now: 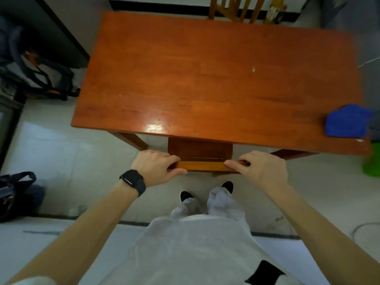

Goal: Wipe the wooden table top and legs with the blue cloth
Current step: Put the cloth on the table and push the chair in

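At about two o'clock from both hands, well apart from them, the crumpled blue cloth (347, 124) is seen on the table (205, 79) near its right front corner. Glossy, reddish wood with a flat rectangular top is shown. A drawer (203, 165) front is gripped by the left hand (158, 167) and right hand (261, 167), fingers curled over its upper edge.

Surroundings noted

Backpack (41, 77) far left beyond the hands; dark bag (16, 192) left, nearer; wooden chair (234, 9) far ahead; green container (372, 167) right.
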The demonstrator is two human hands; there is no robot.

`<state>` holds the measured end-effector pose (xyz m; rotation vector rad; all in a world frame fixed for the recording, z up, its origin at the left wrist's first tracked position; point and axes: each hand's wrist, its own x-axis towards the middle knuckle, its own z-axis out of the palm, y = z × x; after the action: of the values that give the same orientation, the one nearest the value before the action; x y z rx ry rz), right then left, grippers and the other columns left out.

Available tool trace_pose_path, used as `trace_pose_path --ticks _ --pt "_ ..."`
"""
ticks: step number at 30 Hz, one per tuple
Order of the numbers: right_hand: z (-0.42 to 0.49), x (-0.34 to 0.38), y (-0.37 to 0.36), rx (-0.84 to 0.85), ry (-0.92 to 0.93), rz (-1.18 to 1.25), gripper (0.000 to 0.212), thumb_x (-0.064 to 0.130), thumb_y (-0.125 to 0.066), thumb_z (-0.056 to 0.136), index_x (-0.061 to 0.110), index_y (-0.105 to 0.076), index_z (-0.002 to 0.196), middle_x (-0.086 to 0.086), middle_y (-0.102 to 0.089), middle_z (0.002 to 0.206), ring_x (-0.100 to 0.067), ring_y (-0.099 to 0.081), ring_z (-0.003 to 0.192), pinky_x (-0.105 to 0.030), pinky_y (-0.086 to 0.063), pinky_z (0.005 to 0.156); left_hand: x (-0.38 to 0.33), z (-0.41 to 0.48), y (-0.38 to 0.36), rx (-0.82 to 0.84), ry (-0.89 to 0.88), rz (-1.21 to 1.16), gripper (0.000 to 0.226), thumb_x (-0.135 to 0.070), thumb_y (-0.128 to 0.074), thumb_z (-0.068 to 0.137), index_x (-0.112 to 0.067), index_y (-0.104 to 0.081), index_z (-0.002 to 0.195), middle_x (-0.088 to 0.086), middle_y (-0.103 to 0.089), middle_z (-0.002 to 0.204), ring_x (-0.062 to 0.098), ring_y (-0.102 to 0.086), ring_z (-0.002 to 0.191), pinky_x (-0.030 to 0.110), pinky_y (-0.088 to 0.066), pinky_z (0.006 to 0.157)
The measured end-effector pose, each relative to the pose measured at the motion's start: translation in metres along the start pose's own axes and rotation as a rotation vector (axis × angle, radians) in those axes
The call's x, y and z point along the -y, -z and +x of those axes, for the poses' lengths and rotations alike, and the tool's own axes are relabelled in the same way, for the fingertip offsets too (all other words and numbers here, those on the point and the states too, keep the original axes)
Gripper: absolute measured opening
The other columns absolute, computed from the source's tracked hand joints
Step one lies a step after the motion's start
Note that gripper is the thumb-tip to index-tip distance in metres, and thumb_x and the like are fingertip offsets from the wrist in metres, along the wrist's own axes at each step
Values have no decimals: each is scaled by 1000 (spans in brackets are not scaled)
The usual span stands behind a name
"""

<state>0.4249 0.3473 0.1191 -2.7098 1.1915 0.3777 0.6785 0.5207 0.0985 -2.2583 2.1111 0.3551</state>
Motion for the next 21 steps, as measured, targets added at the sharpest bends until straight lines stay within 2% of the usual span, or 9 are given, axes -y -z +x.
trace_pose_path --ticks 3,5,9,11,16,21 --pt "15 5 6 40 -11 -13 83 92 -14 76 38 -70 105 17 -58 82 -2 -50 67 -21 -39 49 16 13 7 0 13 19 76 -82 -11 81 -39 -61 117 -13 -67 89 13 -64 76 26 -49 60" --pt "22 11 9 16 -2 8 86 92 -11 76 37 -71 103 16 -55 78 -3 -50 63 -21 -41 47 27 19 10 6 31 32 81 -85 -5 78 -41 -61 116 -14 -66 85 11 -61 70 24 -48 55" --pt "33 18 8 -19 -30 32 89 93 -10 75 36 -70 107 14 -66 93 -7 -60 71 -25 -51 53 41 29 22 56 33 42 71 -84 -16 82 -42 -60 119 -18 -61 83 7 -50 62 21 -36 48" --pt "38 21 8 -15 -37 35 90 94 -9 74 36 -70 108 13 -66 93 -7 -60 70 -26 -54 55 46 34 26 81 39 67 74 -85 -13 80 -43 -57 122 -18 -58 81 7 -50 62 22 -35 48" --pt "49 20 9 -43 -42 27 89 94 -8 74 37 -71 100 14 -61 82 -6 -57 64 -25 -52 53 53 43 25 70 71 96 84 -87 -3 74 -43 -57 120 -16 -60 81 8 -55 65 23 -45 52" --pt "61 14 13 -32 -55 62 86 94 -10 75 39 -68 107 16 -65 95 -5 -60 74 -24 -53 58 56 54 22 89 93 79 72 -84 -13 80 -41 -57 118 -13 -63 83 10 -59 70 26 -50 58"
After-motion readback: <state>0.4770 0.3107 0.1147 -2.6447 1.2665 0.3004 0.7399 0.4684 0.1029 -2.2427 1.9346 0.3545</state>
